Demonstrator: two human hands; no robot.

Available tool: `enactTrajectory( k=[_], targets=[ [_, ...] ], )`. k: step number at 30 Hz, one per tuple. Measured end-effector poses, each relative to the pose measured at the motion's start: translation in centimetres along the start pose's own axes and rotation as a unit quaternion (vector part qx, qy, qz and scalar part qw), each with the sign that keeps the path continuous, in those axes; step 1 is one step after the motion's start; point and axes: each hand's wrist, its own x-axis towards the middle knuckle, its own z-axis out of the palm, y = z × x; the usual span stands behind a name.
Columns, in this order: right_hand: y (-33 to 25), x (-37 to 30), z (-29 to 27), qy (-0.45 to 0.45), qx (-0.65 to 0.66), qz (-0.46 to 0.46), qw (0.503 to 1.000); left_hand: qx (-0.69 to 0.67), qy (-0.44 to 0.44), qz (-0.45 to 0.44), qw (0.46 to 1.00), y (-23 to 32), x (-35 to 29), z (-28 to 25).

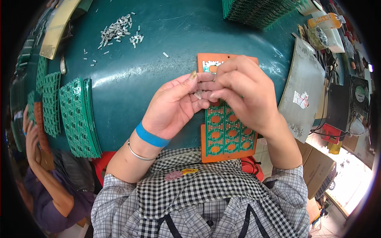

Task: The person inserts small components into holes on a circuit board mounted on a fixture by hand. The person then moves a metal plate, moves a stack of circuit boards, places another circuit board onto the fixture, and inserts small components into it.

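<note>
So we've got our checked apron (pixel 174 198) right up against the table's near edge, and just past it our left hand (pixel 174 97) is palm up, half curled, with a couple of tiny clear pieces (pixel 199 94) lying across the fingers. Our right hand (pixel 250 93) is bent into a pinch right at the left fingertips; we honestly can't tell if anything's in it. Looks like we're at the picking-over stage, sorting one piece out from the few in the palm, and we'd guess the next move calls for a light, precise grip. Under the right hand there's a green circuit board panel (pixel 223 141) with rows of oval openings, sitting on an orange carrier plate (pixel 203 143) that seems to jut over the near edge. More green panels stand in a stack (pixel 77 115) near the table's left edge. Further off, towards the far left corner, a loose heap of little clear parts (pixel 117 31) lies straight on the table (pixel 135 79), no tray under it. Another panel stack (pixel 260 14) is at the far edge. Containers: by the far right corner there's a clear jar (pixel 317 39) with something silvery in it, plus an orange bottle (pixel 326 20), contents unclear.
</note>
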Motion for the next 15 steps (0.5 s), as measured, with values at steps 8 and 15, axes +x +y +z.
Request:
enactTrajectory(
  k=[8,15],
  targets=[
    [1.5,-1.3,0.7,-0.056,0.056,0.243,0.967,0.117,0.122,0.116,0.979,0.4,-0.5,-0.2],
    [2.2,-1.8,1.5,-0.034,-0.033,0.212,0.976,0.152,0.142,0.127,0.970,0.6,-1.4,-1.1]
  ],
)
